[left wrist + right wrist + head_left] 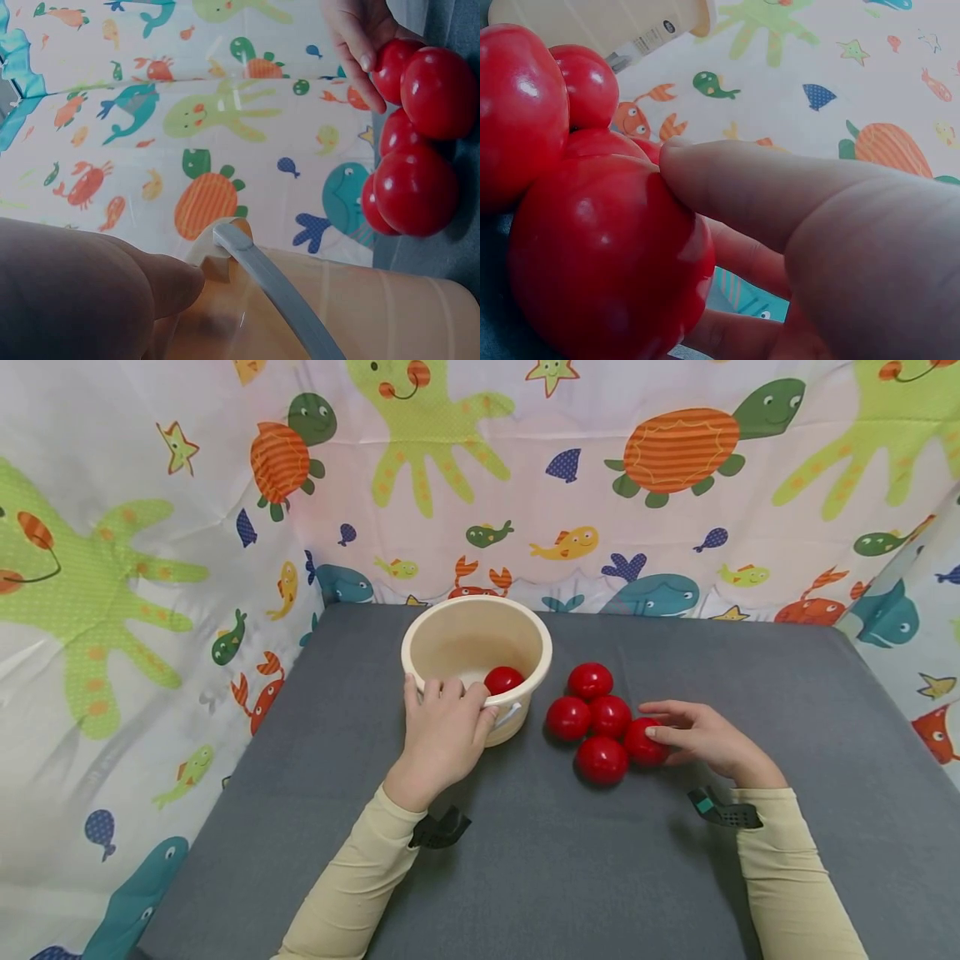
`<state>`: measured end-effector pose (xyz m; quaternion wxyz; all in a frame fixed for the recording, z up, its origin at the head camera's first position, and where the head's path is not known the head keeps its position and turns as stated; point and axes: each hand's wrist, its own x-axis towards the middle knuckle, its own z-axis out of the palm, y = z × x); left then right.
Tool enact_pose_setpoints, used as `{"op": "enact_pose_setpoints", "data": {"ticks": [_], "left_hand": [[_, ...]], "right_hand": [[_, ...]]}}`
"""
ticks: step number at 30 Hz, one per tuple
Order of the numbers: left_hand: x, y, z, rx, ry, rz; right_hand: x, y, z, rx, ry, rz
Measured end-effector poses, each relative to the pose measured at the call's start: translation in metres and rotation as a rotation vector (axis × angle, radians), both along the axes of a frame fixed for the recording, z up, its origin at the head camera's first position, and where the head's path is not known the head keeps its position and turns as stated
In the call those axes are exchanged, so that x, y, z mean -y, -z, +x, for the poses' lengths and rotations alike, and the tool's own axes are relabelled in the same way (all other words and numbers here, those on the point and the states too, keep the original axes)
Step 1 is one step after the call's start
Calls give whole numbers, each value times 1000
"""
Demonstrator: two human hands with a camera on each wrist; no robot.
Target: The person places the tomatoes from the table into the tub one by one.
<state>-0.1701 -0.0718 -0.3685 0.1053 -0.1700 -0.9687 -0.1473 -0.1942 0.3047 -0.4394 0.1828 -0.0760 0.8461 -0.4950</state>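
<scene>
Sleeves cream, at lower frame. Left hand (442, 735) left of centre, fingers curled over the near rim of cream bucket (525, 639), gripping it. Right hand (701, 735) right of centre, fingers clamped on red ball (643, 743), rightmost of a touching cluster of five on grey desk (750, 860). One more ball (502, 679) lies inside bucket. Sea-animal cloth (675, 485) across upper frame.

Sea-creature curtain (150, 568), apparently cloth-covered grey table (600, 877)
</scene>
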Motion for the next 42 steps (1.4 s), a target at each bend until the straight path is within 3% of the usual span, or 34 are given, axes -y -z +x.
{"op": "enact_pose_setpoints", "data": {"ticks": [42], "left_hand": [[0, 1, 0, -14, 4, -4]], "right_hand": [[-6, 2, 0, -16, -8, -79]]}}
